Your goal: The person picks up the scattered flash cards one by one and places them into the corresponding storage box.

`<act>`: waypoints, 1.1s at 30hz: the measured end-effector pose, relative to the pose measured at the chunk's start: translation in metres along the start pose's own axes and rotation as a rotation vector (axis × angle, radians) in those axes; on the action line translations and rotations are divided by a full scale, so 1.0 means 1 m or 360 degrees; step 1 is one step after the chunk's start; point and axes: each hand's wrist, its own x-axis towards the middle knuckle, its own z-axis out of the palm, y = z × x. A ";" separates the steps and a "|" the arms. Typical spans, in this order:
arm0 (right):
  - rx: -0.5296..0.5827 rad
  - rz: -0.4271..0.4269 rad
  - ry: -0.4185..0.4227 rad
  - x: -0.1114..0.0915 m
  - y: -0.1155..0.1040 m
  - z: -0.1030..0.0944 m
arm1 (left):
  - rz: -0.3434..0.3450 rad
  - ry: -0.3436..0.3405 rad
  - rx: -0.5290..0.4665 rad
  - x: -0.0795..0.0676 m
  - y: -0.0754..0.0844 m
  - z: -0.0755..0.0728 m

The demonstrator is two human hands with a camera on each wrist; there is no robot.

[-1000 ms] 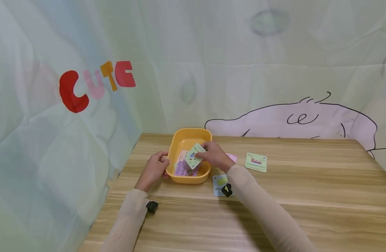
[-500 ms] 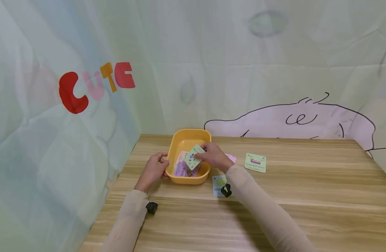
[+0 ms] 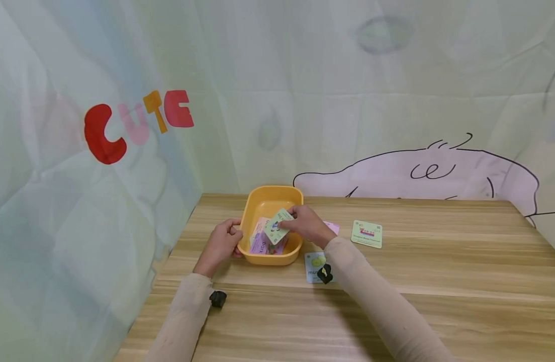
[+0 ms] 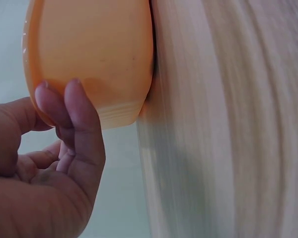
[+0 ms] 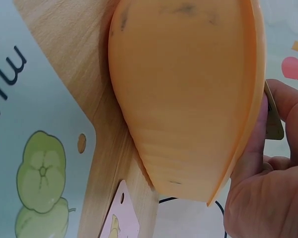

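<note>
An orange-yellow plastic bin [image 3: 270, 259] stands on the wooden table with several picture cards inside, among them a purple card [image 3: 260, 246]. My left hand [image 3: 220, 246] grips the bin's left rim, thumb on top and fingertips against the outer wall [image 4: 89, 54] in the left wrist view. Over the bin, my right hand [image 3: 310, 224] pinches a green flash card [image 3: 275, 232] by its upper right corner, tilted above the other cards. In the right wrist view only the edge of that card [image 5: 274, 116] shows past the rim.
Right of the bin lie a blue card [image 3: 314, 262], partly under the right wrist, and a pink card [image 3: 333, 227], mostly hidden by the hand. Farther right is another green card [image 3: 367, 234]. A printed fabric backdrop [image 3: 241, 125] rises behind and left of the table [image 3: 440, 271].
Both hands keep their holds, and the green card stays over the bin with barely any shift. The whole view has drifted very slightly.
</note>
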 end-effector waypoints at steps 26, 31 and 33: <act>-0.0032 0.0022 0.0011 -0.002 -0.002 0.000 | 0.0004 -0.0022 -0.0015 -0.002 0.000 -0.001; -0.0031 0.0026 0.0011 -0.003 -0.001 0.000 | 0.0009 -0.0012 -0.0001 -0.001 -0.001 -0.001; -0.0027 0.0026 0.0012 -0.003 -0.001 0.000 | 0.0015 -0.0010 0.0004 -0.001 -0.001 -0.001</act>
